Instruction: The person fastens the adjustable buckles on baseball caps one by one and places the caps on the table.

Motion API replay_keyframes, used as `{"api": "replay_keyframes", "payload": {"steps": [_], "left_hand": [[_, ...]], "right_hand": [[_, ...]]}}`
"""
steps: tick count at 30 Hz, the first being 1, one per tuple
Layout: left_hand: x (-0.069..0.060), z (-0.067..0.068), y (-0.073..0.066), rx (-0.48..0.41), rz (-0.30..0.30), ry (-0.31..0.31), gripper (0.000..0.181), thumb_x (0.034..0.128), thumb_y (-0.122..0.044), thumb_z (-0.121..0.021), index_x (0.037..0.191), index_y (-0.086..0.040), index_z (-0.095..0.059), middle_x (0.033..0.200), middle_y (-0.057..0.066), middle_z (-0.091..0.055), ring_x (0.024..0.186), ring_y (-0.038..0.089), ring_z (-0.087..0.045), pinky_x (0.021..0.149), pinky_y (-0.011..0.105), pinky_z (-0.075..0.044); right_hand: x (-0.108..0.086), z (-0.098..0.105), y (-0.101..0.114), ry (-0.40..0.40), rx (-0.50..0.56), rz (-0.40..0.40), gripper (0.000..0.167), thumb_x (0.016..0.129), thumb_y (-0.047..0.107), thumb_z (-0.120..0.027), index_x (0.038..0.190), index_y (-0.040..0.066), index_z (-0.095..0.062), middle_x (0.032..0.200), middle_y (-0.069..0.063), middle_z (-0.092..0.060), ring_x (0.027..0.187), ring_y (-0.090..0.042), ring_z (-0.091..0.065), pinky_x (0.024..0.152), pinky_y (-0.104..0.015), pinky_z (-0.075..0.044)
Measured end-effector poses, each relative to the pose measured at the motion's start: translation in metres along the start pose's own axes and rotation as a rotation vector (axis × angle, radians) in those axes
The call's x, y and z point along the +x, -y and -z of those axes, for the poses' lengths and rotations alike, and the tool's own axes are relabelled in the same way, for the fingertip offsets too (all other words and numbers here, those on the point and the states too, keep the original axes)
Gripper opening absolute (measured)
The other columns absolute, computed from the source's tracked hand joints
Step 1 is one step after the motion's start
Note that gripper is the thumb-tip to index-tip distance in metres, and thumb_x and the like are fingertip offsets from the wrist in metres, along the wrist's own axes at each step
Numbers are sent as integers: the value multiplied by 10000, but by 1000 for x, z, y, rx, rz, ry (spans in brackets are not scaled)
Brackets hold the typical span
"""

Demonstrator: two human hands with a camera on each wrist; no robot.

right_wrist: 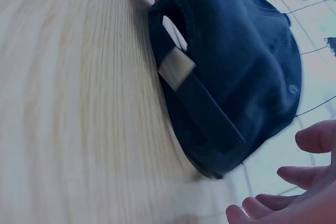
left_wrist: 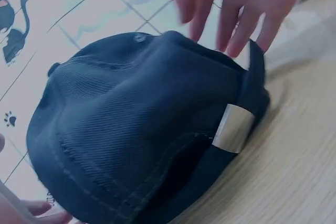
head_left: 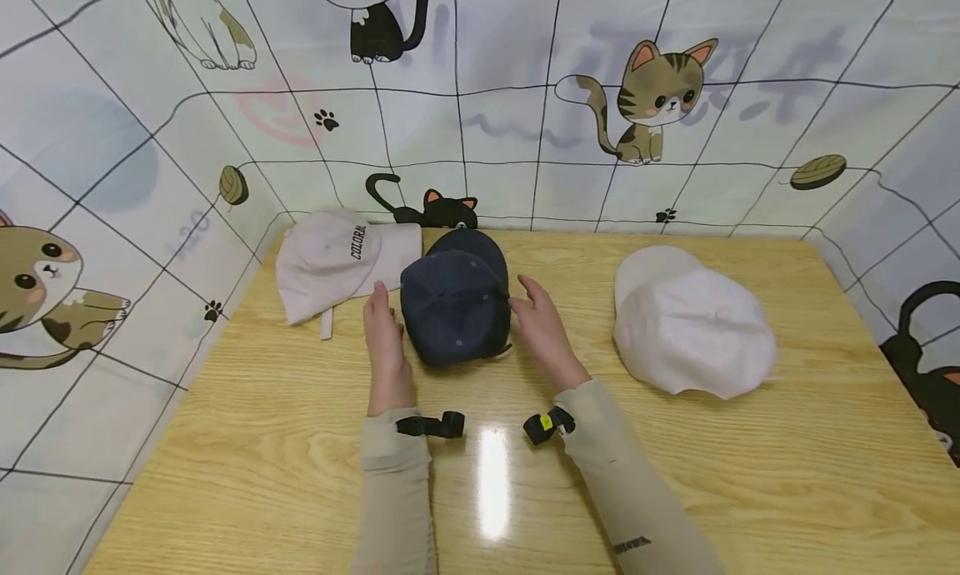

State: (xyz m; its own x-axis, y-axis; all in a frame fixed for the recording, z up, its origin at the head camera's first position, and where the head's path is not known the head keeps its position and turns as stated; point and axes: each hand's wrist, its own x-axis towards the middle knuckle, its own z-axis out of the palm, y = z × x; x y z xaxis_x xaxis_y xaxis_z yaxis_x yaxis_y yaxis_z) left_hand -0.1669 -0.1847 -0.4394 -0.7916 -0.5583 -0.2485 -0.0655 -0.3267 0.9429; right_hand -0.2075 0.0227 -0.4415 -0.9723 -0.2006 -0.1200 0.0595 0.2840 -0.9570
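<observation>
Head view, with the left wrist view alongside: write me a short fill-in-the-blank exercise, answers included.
The left hand and right hand have the dark cap ____ them.
Its brim points ____ the patterned backdrop.
In the head view, the lettered cap lies to the dark cap's ____.
The clasp sits on the dark cap's ____.

Between; toward; left; strap.

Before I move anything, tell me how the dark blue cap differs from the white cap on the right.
The dark blue cap is dark; the white cap is pale.
The dark blue cap sits between the left hand and right hand; the white cap lies apart, to their right.
In the head view, the white cap looks larger than the dark blue cap.
Both show their crowns uppermost.
</observation>
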Motion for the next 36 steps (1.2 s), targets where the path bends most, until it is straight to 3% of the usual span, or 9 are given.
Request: {"api": "replay_keyframes", "payload": {"steps": [5, 9, 12, 19, 23, 27, 32, 36], "left_hand": [[7, 19, -7, -270, 57, -85, 663, 852, -515, -493, 1373, -180, -260, 1385, 61, -267, 1220, 249, -332, 941, 433, -346], [15, 38, -10, -511, 90, -96, 613, 873, -399, -531, 1367, -155, -263, 1391, 71, -244, 1216, 256, -350, 955, 430, -339], [22, 50, -10, -644, 122, -102, 601, 872, -340, -558, 1364, -129, -285, 1391, 73, -261, 1213, 255, -373, 965, 405, -338], [39, 75, -9, -761, 159, -162, 495, 873, -248, -574, 1302, -127, -359, 1334, 70, -371, 1112, 238, -481, 886, 355, -411], [48, 87, -11, -834, 199, -129, 467, 858, -228, -600, 1251, -200, -349, 1270, 80, -465, 991, 203, -542, 701, 302, -455], [55, 98, -13, -914, 243, -81, 497, 860, -241, -601, 1258, -270, -303, 1197, 78, -533, 961, 176, -532, 627, 276, -423], [62, 107, -15, -1036, 307, -37, 388, 854, -234, -611, 1165, -219, -380, 1071, 45, -594, 789, 167, -563, 578, 275, -395], [65, 108, -17, -1050, 349, 14, 294, 801, -263, -671, 991, -147, -479, 869, 41, -625, 618, 176, -557, 508, 283, -375]], "right_hand": [[-15, 14, 2, -23, -116, 74, 503, 930, 352, -421, 1393, 210, -283, 1447, -5, -207, 1316, -199, -178, 1016, -447, -230], [-28, 27, 2, -50, -164, 116, 527, 927, 401, -417, 1398, 214, -274, 1450, 2, -200, 1317, -205, -173, 1007, -472, -235], [-38, 39, 5, -70, -157, 133, 523, 928, 398, -420, 1398, 220, -273, 1451, 5, -193, 1312, -225, -183, 999, -482, -244], [-56, 57, 12, -100, -195, 187, 491, 925, 375, -444, 1378, 246, -306, 1434, -12, -236, 1271, -297, -272, 989, -469, -270], [-64, 58, 19, -82, -225, 238, 504, 917, 372, -465, 1376, 227, -316, 1431, 11, -243, 1260, -269, -297, 976, -470, -292], [-68, 56, 23, -67, -250, 246, 505, 914, 371, -473, 1370, 209, -330, 1423, 14, -260, 1236, -247, -335, 967, -449, -309], [-71, 57, 22, -70, -230, 219, 487, 915, 352, -481, 1359, 201, -349, 1415, 7, -277, 1232, -238, -344, 969, -433, -312], [-71, 60, 20, -82, -212, 220, 503, 913, 386, -471, 1358, 182, -352, 1414, -7, -279, 1253, -219, -313, 973, -432, -308]]}}
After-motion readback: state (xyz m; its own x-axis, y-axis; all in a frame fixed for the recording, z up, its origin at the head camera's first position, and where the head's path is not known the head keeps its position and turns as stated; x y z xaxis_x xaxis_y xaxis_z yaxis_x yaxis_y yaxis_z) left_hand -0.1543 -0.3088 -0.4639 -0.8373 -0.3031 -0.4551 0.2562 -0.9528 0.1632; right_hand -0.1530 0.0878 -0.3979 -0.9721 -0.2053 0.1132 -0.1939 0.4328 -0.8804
